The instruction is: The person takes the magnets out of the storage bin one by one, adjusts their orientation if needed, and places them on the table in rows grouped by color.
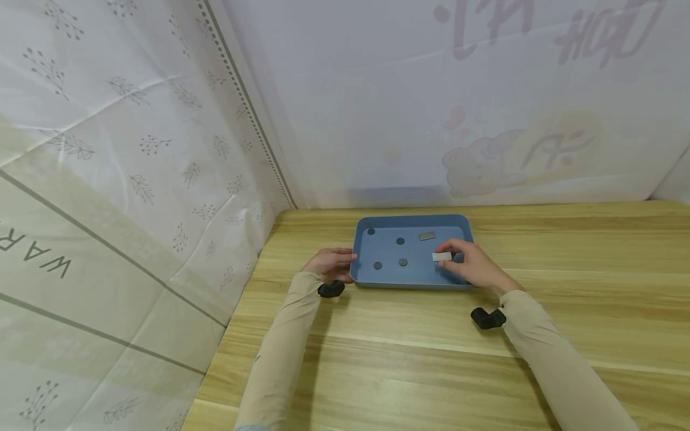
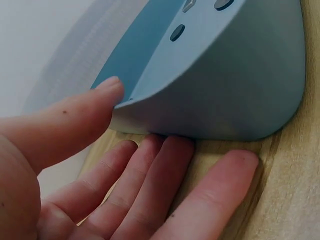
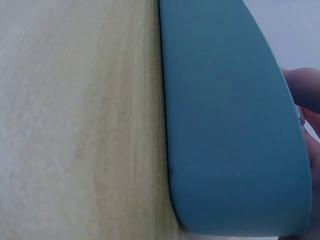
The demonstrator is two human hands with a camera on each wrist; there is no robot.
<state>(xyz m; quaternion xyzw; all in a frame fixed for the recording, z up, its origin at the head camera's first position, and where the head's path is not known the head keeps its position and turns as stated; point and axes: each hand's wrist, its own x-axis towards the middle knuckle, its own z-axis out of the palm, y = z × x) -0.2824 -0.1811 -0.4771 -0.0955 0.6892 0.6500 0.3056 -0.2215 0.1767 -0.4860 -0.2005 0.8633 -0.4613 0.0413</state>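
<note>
A shallow blue tray (image 1: 412, 284) sits on the wooden table. Over its right part, my right hand (image 1: 477, 266) pinches a small light rectangular block (image 1: 441, 257) between thumb and fingers. A grey flat bar (image 1: 427, 236) lies in the tray behind that block. Several dark round discs, one of them a disc (image 1: 400, 241) near the middle, are spread over the tray's left half. At the left end is my left hand (image 1: 331, 264). Its thumb touches the rim in the left wrist view, and its outstretched fingers reach the foot of the wall. The tray's wall hides most of the right hand in the right wrist view.
The wooden table (image 1: 409, 359) extends in front of the tray and to its right. Behind it hangs a pale printed cloth (image 1: 345, 120), and another patterned cloth (image 1: 135, 179) hangs along the left edge. Each wrist carries a black device (image 1: 487, 318).
</note>
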